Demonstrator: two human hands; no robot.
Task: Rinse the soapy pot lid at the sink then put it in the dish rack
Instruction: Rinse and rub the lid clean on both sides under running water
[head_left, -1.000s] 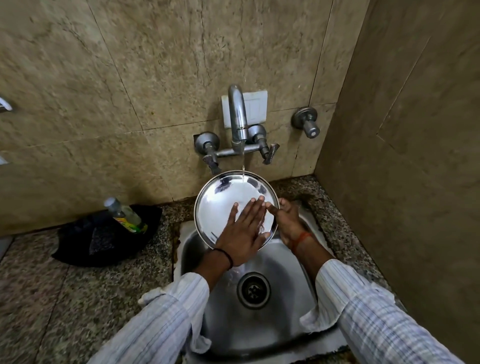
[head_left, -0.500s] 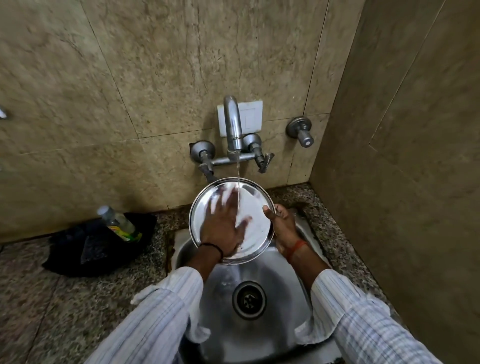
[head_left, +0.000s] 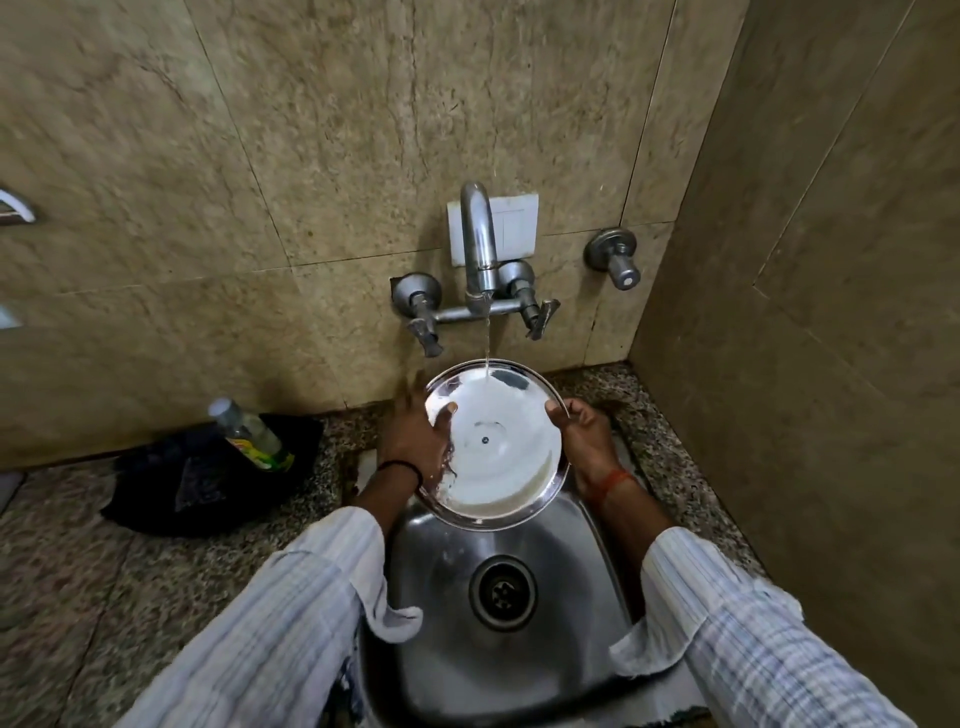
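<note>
Left hand (head_left: 410, 447): thumb hooked over the lid's left rim, holding it.
Right hand (head_left: 584, 434): thumb on the right rim, gripping.
Lid (head_left: 496, 447): over the sink's (head_left: 587, 561) back edge, under the tap (head_left: 478, 244) stream.
Technique: probably tilt and turn it so water sheets everywhere.
Change: left palm has left the face for the rim.

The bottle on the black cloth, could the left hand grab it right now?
Probably not yet: the left hand holds the pot lid under the tap. Once free, nothing stands between it and the bottle.
</note>
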